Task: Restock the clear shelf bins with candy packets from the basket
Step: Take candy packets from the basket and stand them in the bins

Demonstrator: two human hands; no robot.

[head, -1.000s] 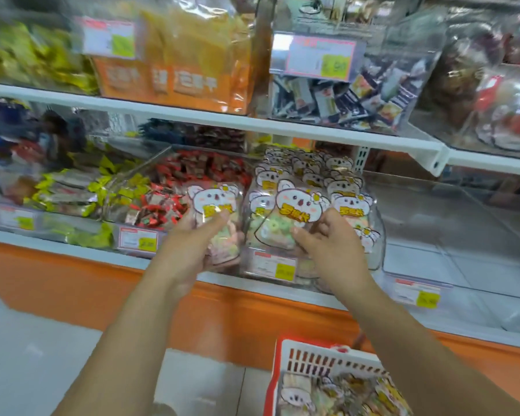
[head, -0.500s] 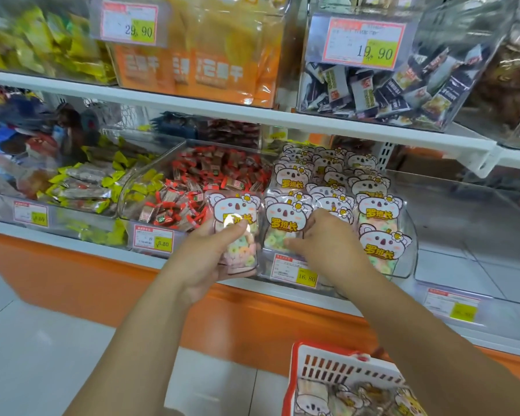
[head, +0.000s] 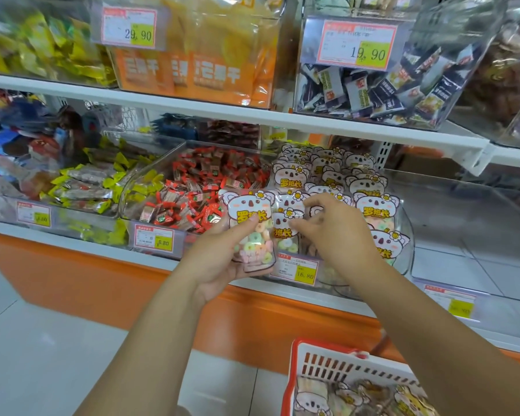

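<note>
left hand [head: 219,256]: grasps one koala candy packet [head: 250,226], the thumb across its front, the other fingers behind it.
place of the held packet: upright, in the air, just in front of the left front corner of the clear bin [head: 405,235].
right hand [head: 339,232]: over the front of the clear bin, fingers bent and touching the standing packets; I cannot tell if it grips one.
clear bin: on the lower shelf [head: 150,259], filled with rows of the same koala packets; the price tag [head: 297,270] on its front reads 16.80.
basket [head: 302,363]: white with a red rim, low at the right, below the shelf; more packets lie inside.
red candy bin [head: 198,187]: just left of the clear bin.
</note>
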